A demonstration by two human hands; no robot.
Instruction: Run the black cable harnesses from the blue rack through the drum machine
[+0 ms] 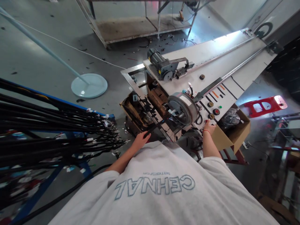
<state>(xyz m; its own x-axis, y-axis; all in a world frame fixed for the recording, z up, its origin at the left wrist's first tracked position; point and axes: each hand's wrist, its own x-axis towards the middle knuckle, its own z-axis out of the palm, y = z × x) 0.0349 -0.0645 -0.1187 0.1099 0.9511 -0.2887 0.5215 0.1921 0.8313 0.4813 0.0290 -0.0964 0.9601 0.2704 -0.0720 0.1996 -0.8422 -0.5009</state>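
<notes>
My left hand (pixel 141 139) is closed around a black cable (pixel 156 126), which runs up and right to the round grey wheel (pixel 184 107) at the near end of a long machine table (pixel 212 57). At the table's near right corner, my right hand (pixel 209 127) grips the edge, its fingertips beside the control panel. What lies under those fingers is hidden. A red button (pixel 216 112), a small green one (pixel 220 107) and rolls of tape (pixel 211 116) sit just above that hand.
Thick bundles of black wire harness (pixel 58 125) hang on a blue rack at left. An open cardboard box (pixel 242 129) with dark plastic stands right of the table. A motor (pixel 159 61) sits on the table. A pole's round base (pixel 99 86) and a red stool (pixel 269 105) are on the floor.
</notes>
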